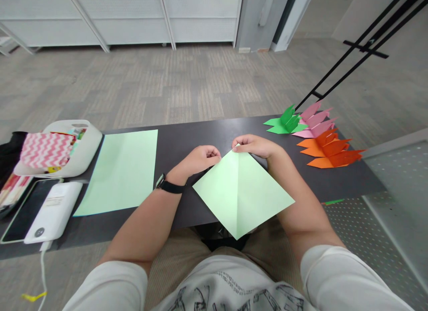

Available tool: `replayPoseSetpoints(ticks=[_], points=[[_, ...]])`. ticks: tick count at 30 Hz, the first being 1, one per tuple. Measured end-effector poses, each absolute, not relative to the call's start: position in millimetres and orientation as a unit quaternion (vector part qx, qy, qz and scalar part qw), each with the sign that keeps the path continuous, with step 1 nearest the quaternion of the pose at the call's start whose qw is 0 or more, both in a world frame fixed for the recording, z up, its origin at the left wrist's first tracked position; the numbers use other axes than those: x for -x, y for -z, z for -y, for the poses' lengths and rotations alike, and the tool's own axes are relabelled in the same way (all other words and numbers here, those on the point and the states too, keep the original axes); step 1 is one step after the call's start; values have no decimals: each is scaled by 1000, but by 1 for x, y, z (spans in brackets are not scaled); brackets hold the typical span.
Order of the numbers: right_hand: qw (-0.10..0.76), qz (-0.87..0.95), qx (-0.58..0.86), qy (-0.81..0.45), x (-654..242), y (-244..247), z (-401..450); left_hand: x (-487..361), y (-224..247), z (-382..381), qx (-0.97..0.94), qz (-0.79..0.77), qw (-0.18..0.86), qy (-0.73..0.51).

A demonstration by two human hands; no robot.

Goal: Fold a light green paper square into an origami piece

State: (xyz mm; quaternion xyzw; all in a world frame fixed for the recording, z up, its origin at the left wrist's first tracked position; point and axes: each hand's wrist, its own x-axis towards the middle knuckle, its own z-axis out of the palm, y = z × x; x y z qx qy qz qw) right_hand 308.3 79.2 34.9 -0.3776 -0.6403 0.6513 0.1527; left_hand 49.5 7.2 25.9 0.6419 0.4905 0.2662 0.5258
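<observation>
A light green paper square point(242, 192) lies turned like a diamond on the near edge of a dark bench point(187, 137), its lower corner hanging over the person's lap. The left hand point(200, 158) is curled, fingers pressing the paper's upper left edge. The right hand point(256, 146) pinches the top corner. A larger green sheet point(122, 170) lies to the left; folded green, pink and orange paper shapes point(317, 139) sit to the right.

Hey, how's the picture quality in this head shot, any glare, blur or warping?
Head view: even soft lighting, no glare; wide-angle warping bends the dark table edge; the folded green sheet and both hands, left, right, are sharp.
</observation>
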Motion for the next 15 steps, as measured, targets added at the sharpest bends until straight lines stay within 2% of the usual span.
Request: replayPoseSetpoints(ticks=[15], points=[[171, 627, 388, -653, -304, -40, -75, -49, -23, -8, -656, -498, 516, -235]])
